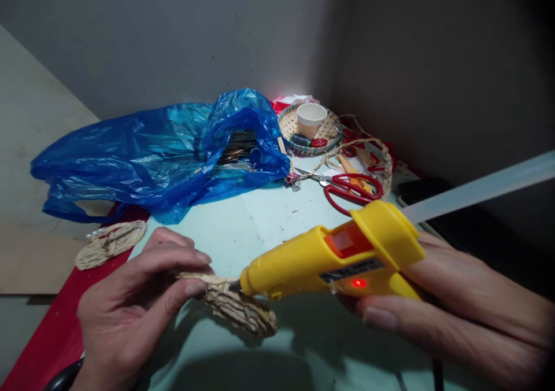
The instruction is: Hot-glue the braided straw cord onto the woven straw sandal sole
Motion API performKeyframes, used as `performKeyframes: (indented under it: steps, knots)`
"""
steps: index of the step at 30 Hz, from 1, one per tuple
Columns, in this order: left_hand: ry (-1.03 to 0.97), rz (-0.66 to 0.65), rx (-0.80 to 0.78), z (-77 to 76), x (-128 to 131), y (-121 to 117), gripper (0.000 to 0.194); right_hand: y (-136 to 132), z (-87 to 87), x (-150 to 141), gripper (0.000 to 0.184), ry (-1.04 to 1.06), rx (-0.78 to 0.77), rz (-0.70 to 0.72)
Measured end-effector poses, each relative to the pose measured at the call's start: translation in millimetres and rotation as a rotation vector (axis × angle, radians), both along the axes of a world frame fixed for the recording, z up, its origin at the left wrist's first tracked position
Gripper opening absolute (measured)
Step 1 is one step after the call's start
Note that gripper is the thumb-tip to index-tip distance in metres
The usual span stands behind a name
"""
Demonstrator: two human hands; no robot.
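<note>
My left hand (134, 304) pinches a small woven straw piece (236, 307) just above the pale green table (269, 217). My right hand (455, 310) grips a yellow glue gun (333, 258) with its red light on. The gun's nozzle touches the straw piece beside my left thumb. A clear glue stick (481, 188) juts out of the gun's back toward the right.
A blue plastic bag (165, 154) lies at the back left. Red-handled scissors (351, 190), a woven tray (327, 131) holding a white cup (311, 118), and straw cord sit at the back right. A coiled straw disc (110, 243) rests on red sheet at left.
</note>
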State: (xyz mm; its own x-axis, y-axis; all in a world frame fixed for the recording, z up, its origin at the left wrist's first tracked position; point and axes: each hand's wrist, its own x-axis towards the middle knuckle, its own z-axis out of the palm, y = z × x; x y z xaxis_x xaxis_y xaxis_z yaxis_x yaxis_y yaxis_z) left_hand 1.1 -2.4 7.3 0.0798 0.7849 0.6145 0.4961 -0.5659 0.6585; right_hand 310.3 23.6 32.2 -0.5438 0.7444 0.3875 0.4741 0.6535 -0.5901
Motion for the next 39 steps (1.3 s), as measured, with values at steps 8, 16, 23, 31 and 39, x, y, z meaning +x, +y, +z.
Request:
performKeyframes:
  steps: [8, 16, 23, 31, 39]
  knots:
    - [0.023, 0.000, 0.020, 2.2, 1, 0, 0.026, -1, -0.3, 0, 0.024, -0.015, 0.055, 0.003]
    - [-0.006, 0.011, 0.005, -0.1, -1, -1, 0.028, 0, 3.9, -9, 0.034, 0.028, -0.160, -0.079]
    - [-0.013, 0.010, 0.011, 1.9, 1, 1, 0.027, -2, 11.8, -26, 0.043, 0.057, -0.257, -0.106]
    - [-0.031, -0.011, 0.019, -3.0, -3, 0, 0.029, -8, 3.4, 9, 0.030, 0.006, -0.288, -0.002]
    - [-0.017, 0.006, 0.020, -3.5, -3, 1, 0.029, -5, 4.2, 9, 0.020, 0.006, -0.312, 0.034]
